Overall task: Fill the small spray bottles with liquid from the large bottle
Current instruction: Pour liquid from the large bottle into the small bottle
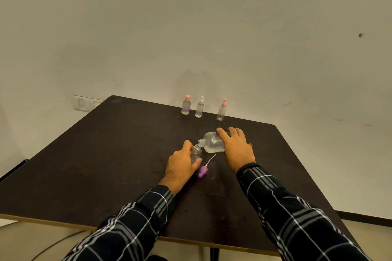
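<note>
My right hand (236,148) grips the large clear bottle (211,142), tipped on its side with its neck pointing left. Its mouth meets the open top of a small clear bottle (195,153) that stands upright on the dark table (106,154). My left hand (180,165) holds that small bottle, fingers and thumb curled round it. Just right of my left hand lies a purple spray cap (202,171) with its white dip tube, loose on the table.
Three small capped spray bottles stand along the far table edge near the wall: a pink-capped one (186,105), a white-capped one (199,107) and another pink-capped one (221,110). Wall sockets (81,103) sit behind the table's far left corner.
</note>
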